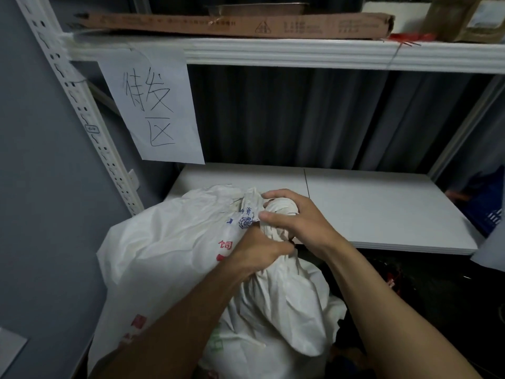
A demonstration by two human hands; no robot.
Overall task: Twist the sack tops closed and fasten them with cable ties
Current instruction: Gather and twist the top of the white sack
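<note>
A white sack (pixel 175 250) with red and blue print stands near, against the front edge of a white shelf board (pixel 382 209). Its top (pixel 277 210) is bunched into a neck. The left hand (pixel 259 253) grips the neck low down, and the right hand (pixel 297 217) curls round the bunch just above it. A paper sign (pixel 153 105) with handwritten characters hangs from the upper shelf at far left, beside the slotted upright (pixel 82 105). A long cardboard box (pixel 232 24) lies on that upper shelf.
</note>
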